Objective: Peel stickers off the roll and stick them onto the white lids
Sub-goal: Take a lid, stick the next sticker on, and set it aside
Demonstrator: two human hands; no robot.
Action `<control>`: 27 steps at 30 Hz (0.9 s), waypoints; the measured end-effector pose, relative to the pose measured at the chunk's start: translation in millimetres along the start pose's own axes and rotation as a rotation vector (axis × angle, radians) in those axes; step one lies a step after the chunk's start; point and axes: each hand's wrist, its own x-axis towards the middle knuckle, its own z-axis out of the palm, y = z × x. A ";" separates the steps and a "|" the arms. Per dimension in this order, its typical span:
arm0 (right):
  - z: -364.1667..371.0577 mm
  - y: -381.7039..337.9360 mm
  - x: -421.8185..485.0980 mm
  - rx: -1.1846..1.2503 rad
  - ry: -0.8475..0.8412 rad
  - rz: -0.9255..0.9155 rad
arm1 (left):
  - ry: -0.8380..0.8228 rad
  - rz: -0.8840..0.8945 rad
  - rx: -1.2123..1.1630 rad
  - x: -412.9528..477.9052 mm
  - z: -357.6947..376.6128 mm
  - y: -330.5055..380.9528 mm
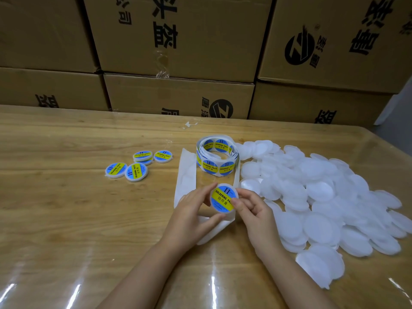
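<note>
Presently: stickered lid (223,198), just nearside of sticker roll (217,158), pinched at rim betw. left hand (194,211) & right hand (253,209). Step judged: pressing-down, nearly done. Next needed: dropping w/ finished lids (133,167) left of roll.

A packing workshop or stockroom is suggested: printed cardboard cartons (178,36) are stacked like a wall behind a plastic-covered wooden table (55,208), on which white lids (323,197) are heaped beside a sticker roll (209,166).
</note>
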 end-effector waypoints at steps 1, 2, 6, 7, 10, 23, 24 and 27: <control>0.1 -0.1 0.0 -0.010 -0.011 -0.003 | -0.002 0.003 0.006 -0.1 -0.4 0.2; 0.2 -0.2 -0.1 -0.021 -0.024 -0.007 | -0.002 0.001 0.004 0.0 -0.8 1.1; 3.1 -1.2 -3.0 -0.094 -0.034 -0.070 | 0.086 -0.044 0.011 5.5 -12.3 0.0; 3.4 -1.2 -3.3 -0.114 -0.028 -0.081 | 0.145 -0.067 0.039 7.4 -18.8 -4.2; 3.3 -0.9 -3.7 -0.144 -0.021 -0.072 | 0.368 -0.256 0.191 11.1 -45.0 -24.4; 2.5 2.1 -1.8 -0.187 0.015 -0.018 | 0.346 -0.909 0.704 3.0 -82.3 -64.3; 2.5 2.1 -1.7 -0.188 0.017 -0.017 | 0.348 -0.899 0.696 3.4 -81.7 -64.5; 1.6 2.6 -1.4 -0.184 0.017 -0.023 | 0.359 -0.846 0.683 2.8 -80.5 -63.5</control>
